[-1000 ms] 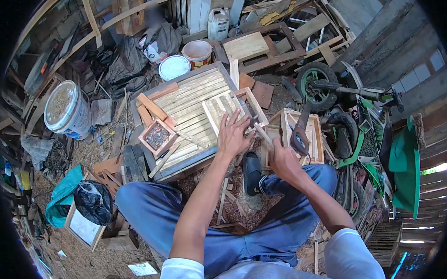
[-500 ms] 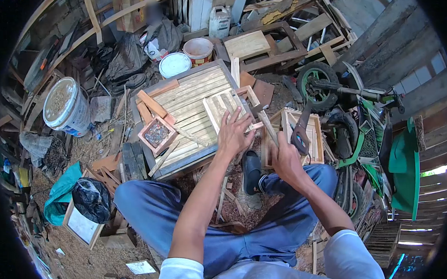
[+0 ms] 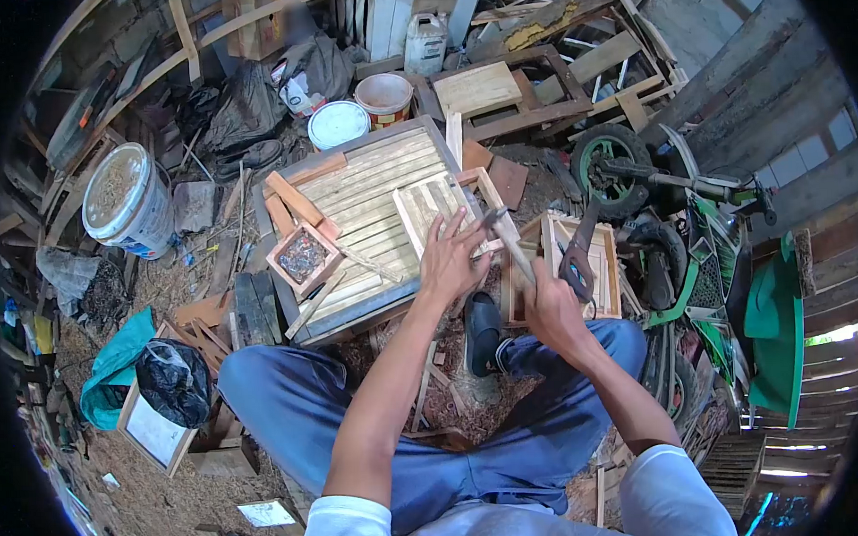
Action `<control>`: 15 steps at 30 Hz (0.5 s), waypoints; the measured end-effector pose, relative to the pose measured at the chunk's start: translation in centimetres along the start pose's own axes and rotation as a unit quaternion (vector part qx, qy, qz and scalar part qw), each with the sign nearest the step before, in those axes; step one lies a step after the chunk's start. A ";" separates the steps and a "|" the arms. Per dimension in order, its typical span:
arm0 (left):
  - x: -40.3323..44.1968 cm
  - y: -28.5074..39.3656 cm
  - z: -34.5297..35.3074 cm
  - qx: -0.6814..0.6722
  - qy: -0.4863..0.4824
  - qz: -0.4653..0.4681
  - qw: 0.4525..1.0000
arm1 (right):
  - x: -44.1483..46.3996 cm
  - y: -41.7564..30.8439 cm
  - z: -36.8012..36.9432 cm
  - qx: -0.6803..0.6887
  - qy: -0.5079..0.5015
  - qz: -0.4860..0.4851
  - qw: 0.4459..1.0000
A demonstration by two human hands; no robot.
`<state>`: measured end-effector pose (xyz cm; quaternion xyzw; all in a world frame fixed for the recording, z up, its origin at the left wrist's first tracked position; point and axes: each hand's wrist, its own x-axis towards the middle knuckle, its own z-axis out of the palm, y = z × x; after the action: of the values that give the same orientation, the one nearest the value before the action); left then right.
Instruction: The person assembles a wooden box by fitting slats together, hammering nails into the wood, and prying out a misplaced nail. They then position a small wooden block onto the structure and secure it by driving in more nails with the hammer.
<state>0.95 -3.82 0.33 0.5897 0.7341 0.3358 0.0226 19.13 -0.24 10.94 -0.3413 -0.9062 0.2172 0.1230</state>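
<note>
A small slatted wooden panel (image 3: 425,204) lies on a low slatted wooden table (image 3: 370,190) in front of me. My left hand (image 3: 450,260) rests on the near right part of that panel, its fingers spread. In my right hand (image 3: 551,300) is a hammer (image 3: 515,249), gripped by its handle. The blurred hammer head is close to the panel's right edge, beside my left fingertips; whether it touches is unclear. Behind the hammer, a light wooden frame (image 3: 490,190) sits at the table's right edge. No nail can be made out.
A small wooden box of nails or similar bits (image 3: 302,258) stands on the table's left, near wood blocks (image 3: 292,197). Right of the table, a handsaw (image 3: 577,263) leans over a wooden crate (image 3: 611,281). Buckets (image 3: 339,126) stand behind; a green motorbike (image 3: 698,249) is at right.
The hammer head has dropped slightly and come nearer the panel's right edge. My left hand stays spread on the panel, nearly unmoved.
</note>
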 end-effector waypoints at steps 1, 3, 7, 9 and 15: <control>0.0 0.1 0.0 -0.007 0.010 0.002 1.000 | -0.1 -0.5 -0.1 0.016 0.018 0.002 1.000; -0.1 0.2 -0.1 -0.015 0.016 0.001 1.000 | -0.4 0.0 0.4 -0.010 0.004 0.007 1.000; 0.4 -0.3 0.2 -0.012 0.022 0.002 1.000 | 0.1 0.3 -0.2 -0.035 -0.020 0.004 0.999; -0.2 -0.2 0.6 -0.014 0.021 0.006 1.000 | -0.4 -0.4 -0.1 -0.013 -0.005 0.021 1.000; 0.5 -0.5 0.2 -0.002 0.018 0.010 1.000 | -0.3 1.4 0.8 -0.038 -0.016 -0.010 0.999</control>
<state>0.48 -3.32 0.13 0.5910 0.7276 0.3483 0.0069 19.81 0.23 9.53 -0.3334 -0.9189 0.1873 0.0972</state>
